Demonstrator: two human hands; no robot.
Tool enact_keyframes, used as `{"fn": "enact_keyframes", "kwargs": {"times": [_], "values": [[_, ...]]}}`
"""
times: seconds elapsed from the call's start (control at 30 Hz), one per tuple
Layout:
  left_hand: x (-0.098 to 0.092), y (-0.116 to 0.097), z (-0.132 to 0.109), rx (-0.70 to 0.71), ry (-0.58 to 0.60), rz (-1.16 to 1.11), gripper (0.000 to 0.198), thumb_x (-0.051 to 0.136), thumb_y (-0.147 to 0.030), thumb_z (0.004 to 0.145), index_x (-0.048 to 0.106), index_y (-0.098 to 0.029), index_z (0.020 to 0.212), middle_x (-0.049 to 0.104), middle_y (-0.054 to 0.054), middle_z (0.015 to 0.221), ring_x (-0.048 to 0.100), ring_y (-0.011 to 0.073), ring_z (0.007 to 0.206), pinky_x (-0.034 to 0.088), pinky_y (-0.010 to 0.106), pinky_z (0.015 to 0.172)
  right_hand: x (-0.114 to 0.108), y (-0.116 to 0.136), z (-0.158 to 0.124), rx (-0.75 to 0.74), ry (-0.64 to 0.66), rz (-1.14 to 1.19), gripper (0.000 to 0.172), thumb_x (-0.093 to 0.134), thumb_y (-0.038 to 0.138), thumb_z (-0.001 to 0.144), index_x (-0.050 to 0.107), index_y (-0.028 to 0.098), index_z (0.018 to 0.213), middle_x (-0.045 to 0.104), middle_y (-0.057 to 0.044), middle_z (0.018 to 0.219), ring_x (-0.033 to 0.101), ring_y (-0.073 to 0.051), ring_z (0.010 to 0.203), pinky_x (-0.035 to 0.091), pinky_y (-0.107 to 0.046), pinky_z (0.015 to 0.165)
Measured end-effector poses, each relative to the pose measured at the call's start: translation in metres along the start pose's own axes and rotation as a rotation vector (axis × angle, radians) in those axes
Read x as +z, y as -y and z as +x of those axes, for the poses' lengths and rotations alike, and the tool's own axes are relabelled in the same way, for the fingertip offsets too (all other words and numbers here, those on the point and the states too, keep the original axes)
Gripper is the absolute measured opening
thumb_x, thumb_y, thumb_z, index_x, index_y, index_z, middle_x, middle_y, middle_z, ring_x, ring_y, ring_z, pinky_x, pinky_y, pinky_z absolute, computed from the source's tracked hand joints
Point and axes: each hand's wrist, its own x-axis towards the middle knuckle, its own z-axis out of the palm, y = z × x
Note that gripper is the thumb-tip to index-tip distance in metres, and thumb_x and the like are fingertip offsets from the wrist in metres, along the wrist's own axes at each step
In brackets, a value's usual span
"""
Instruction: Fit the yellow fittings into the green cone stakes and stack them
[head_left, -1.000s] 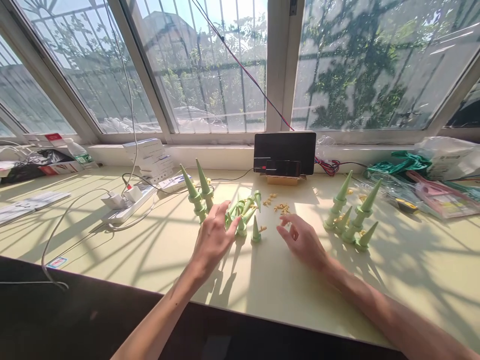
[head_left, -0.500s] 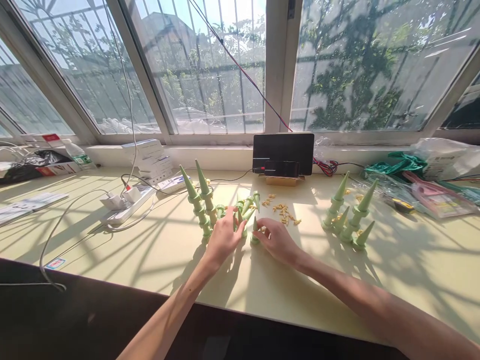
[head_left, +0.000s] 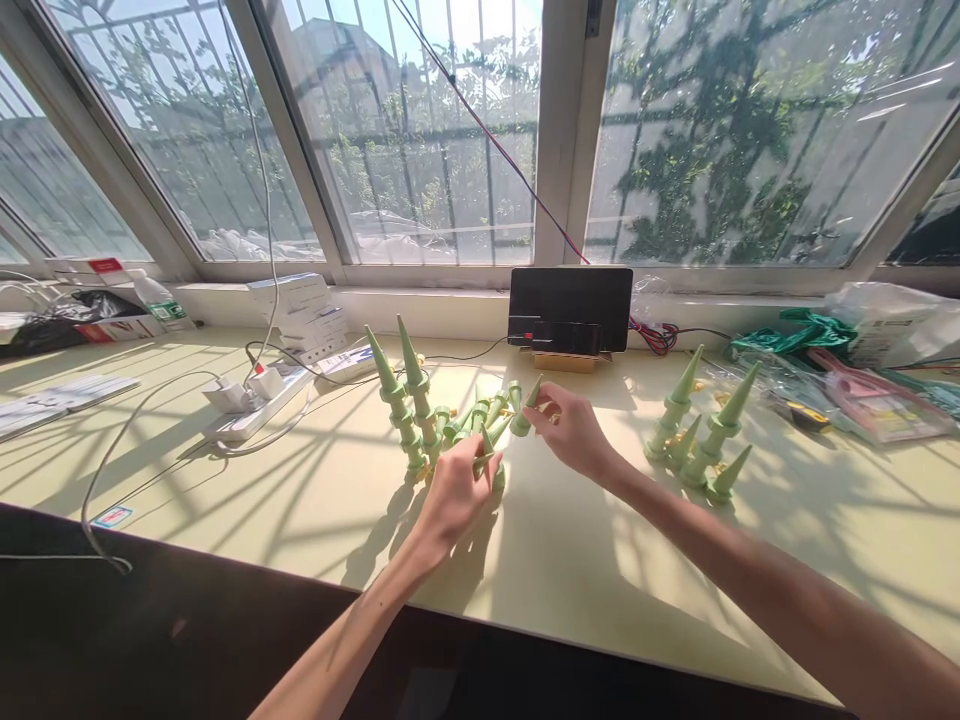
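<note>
My right hand [head_left: 571, 430] is closed in a pinch on a small green cone [head_left: 534, 392], which points up and leans slightly right. A green collar piece shows just below that cone. In my left hand [head_left: 459, 488], the thumb and fingers are closed around another green cone [head_left: 486, 458], partly covered by them. Behind and beside the left hand, several green pegs and collars [head_left: 491, 405] lie in a loose cluster. Left of it stand two tall cone-topped green stacks [head_left: 405, 420], side by side.
Another group of green cone-topped pieces [head_left: 705, 440] stands to the right. Toward the window is a black tablet [head_left: 570, 300] with a phone before it. A power strip [head_left: 259, 410] with cables lies left; plastic bags and a yellow-black tape measure [head_left: 806, 415] lie right.
My right hand has moved up and away from me with the green cone. My left hand has come slightly nearer and right, and the yellow bits are now mostly hidden behind my right hand.
</note>
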Motion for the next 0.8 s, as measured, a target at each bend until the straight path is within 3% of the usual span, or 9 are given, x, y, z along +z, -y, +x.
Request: {"fn": "enact_keyframes", "kwargs": {"times": [0.13,0.27,0.47,0.6,0.8], "values": [[0.002,-0.014,-0.016,0.014,0.063,-0.037,0.025,0.046,-0.030,0.094,0.044,-0.019,0.071,0.054,0.000,0.070,0.044,0.0112,0.056,0.034,0.024,0.055,0.015,0.008,0.022,-0.070,0.085,0.028,0.009,0.062,0.022,0.085,0.060,0.018,0.077,0.069,-0.002,0.080,0.063,-0.014,0.068,0.045,-0.025,0.062],[0.003,-0.023,-0.031,0.064,0.073,-0.042,0.025,0.046,-0.027,0.094,0.039,-0.020,0.071,0.053,0.000,0.072,0.045,0.0120,0.058,0.034,0.025,0.057,0.040,0.008,0.037,-0.132,0.371,0.049,0.008,0.066,0.013,0.082,0.063,0.016,0.075,0.068,-0.001,0.076,0.063,-0.014,0.072,0.046,-0.024,0.067],[0.005,-0.024,-0.041,0.067,0.080,-0.022,0.025,0.048,-0.024,0.093,0.036,-0.021,0.071,0.052,0.000,0.071,0.046,0.0136,0.060,0.033,0.026,0.057,0.068,0.004,0.046,-0.175,0.615,0.049,0.007,0.070,0.014,0.079,0.066,0.016,0.074,0.068,-0.001,0.080,0.061,-0.012,0.074,0.046,-0.021,0.066],[0.007,-0.023,-0.041,0.070,0.069,-0.033,0.026,0.048,-0.026,0.094,0.037,-0.021,0.071,0.054,0.001,0.074,0.048,0.0137,0.061,0.033,0.026,0.057,0.078,0.000,0.048,-0.170,0.654,-0.041,0.011,0.074,0.012,0.074,0.065,0.016,0.068,0.065,0.000,0.072,0.058,-0.012,0.067,0.042,-0.020,0.059],[0.007,-0.022,-0.038,0.079,0.071,-0.043,0.025,0.049,-0.026,0.093,0.040,-0.021,0.070,0.054,0.001,0.074,0.047,0.0133,0.060,0.033,0.026,0.056,0.085,-0.013,0.051,-0.135,0.670,-0.040,0.009,0.074,0.010,0.070,0.070,0.016,0.075,0.067,0.000,0.076,0.062,-0.013,0.069,0.044,-0.020,0.060]]}}
